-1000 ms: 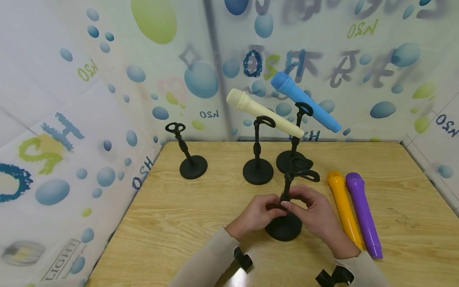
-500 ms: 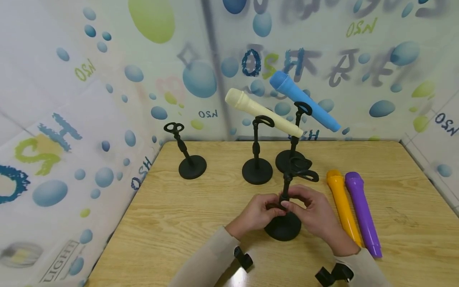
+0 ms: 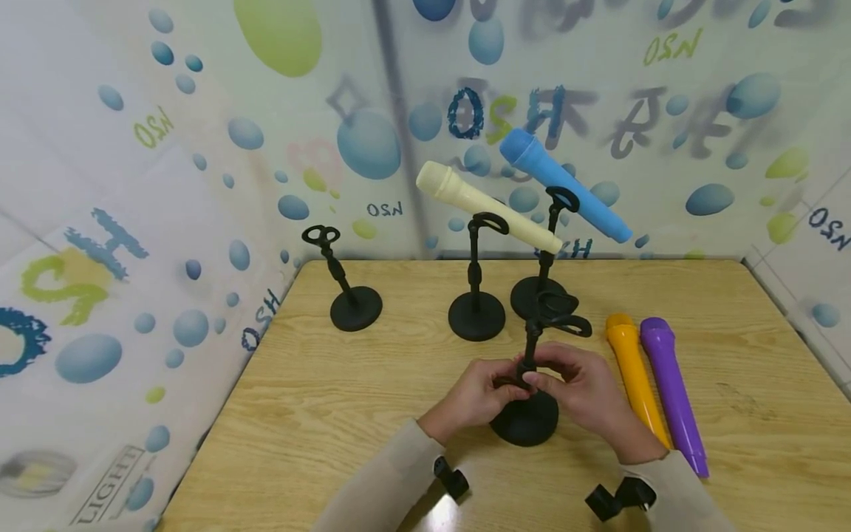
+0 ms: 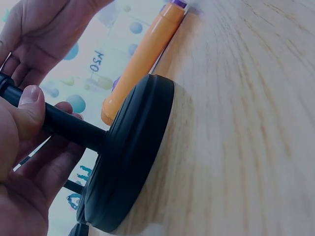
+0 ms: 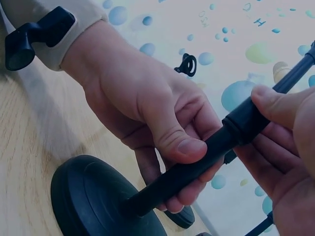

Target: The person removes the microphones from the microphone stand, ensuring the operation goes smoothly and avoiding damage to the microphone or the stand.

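A black microphone stand (image 3: 524, 421) with a round base and a looped clip on top stands on the table before me. My left hand (image 3: 480, 395) grips its pole low down, thumb along the tube in the left wrist view. Just above, my right hand (image 3: 585, 388) pinches the thicker collar (image 5: 244, 122) of the pole between thumb and fingers. In the left wrist view the base (image 4: 130, 157) sits on the wood. An orange microphone (image 3: 634, 377) and a purple microphone (image 3: 674, 399) lie side by side to the right of my right hand.
Behind stand one stand holding a cream microphone (image 3: 488, 208) and another holding a blue microphone (image 3: 565, 185). A bare microphone stand (image 3: 356, 307) leans slightly at the far left of the table (image 3: 299, 428). A printed curtain (image 3: 299, 148) borders the back and left.
The hands keep hold of the same stand in nearly the same place. The head view shifts very slightly; no object visibly changes position on the table.
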Motion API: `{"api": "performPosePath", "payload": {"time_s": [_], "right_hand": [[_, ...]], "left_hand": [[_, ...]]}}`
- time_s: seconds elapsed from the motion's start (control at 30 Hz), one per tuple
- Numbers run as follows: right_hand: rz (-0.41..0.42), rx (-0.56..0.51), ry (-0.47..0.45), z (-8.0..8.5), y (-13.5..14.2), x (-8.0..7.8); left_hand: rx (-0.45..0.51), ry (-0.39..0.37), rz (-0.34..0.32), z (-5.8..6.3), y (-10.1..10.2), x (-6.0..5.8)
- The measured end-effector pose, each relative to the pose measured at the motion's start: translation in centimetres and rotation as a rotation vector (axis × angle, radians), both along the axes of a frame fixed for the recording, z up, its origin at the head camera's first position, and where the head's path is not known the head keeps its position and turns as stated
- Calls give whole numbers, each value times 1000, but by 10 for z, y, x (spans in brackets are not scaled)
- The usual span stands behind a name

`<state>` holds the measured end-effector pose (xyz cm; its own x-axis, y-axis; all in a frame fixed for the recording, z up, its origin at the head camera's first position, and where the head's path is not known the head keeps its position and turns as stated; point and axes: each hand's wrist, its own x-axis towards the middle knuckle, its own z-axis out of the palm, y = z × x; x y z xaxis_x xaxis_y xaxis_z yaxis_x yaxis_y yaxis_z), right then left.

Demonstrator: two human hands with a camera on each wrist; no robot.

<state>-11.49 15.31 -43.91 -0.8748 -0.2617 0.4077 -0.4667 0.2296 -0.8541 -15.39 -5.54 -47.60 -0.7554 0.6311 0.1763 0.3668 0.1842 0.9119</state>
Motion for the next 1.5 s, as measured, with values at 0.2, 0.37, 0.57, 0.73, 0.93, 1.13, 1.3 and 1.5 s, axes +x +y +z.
{"api": "performPosePath", "payload": {"time_s": [0.2,0.37,0.57,0.73,0.93,1.13,1.3,1.5], "right_hand": [[18,-16,-23,-2,1,-1],[96,-69,-24,-8,3,-1],[135,-133,-41,-12,0,1],[-2,-137,-54,-13,-7,3],[-108,-151,-31,-13,-11,6],[-157,-141,-96,-10,-11,12],[-78,-121,-68,-10,-7,12],[9,-123,-4,-13,-4,11]], "left_hand": [[-6,17,-18,-1,-1,-2],[-10,19,-16,-2,-1,-1],[-15,23,26,-2,-2,1],[-39,17,56,-2,-1,2],[-27,17,49,-2,-1,3],[-13,20,40,-2,-1,3],[8,2,34,-2,-1,3],[29,-16,26,-4,0,2]]}}
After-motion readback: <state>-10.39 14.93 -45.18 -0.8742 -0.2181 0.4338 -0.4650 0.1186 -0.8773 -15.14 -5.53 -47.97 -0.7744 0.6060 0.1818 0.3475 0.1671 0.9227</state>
